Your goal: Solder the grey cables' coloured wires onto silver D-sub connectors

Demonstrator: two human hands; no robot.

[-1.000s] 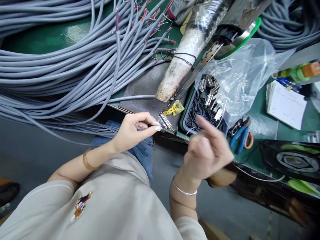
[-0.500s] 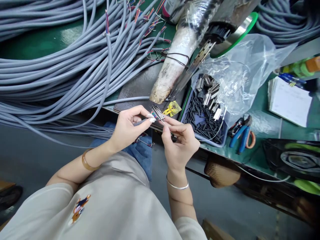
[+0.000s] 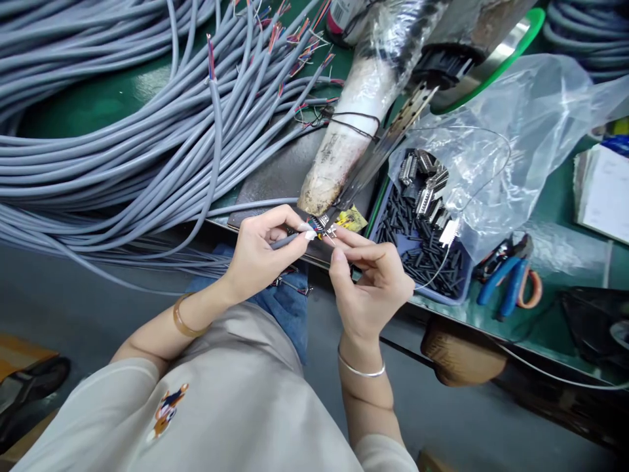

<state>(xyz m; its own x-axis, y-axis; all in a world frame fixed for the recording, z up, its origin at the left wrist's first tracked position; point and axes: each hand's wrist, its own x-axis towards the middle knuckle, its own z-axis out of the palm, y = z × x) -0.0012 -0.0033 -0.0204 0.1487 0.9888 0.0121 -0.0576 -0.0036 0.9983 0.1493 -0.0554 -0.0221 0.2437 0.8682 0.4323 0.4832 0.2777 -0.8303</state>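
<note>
My left hand (image 3: 263,252) pinches the end of a grey cable (image 3: 284,242) whose coloured wires run into a small metal connector (image 3: 320,226). My right hand (image 3: 371,278) is closed in a pinch on that connector from the right, and a thin solder wire (image 3: 442,262) trails away from its fingers. Both hands meet at the front edge of the green bench, just under the tip of a taped, plastic-wrapped soldering tool (image 3: 354,131).
Coils of grey cable (image 3: 108,137) with stripped coloured ends fill the left of the bench. A blue tray (image 3: 427,229) holds black sleeves and metal connectors under a clear plastic bag (image 3: 515,131). Blue-handled pliers (image 3: 511,275) lie to the right, beside a notepad (image 3: 602,190).
My right hand came in from the right with fingers spread and closed on the connector held by my left hand. Both hands then lifted slightly toward the tool tip.
</note>
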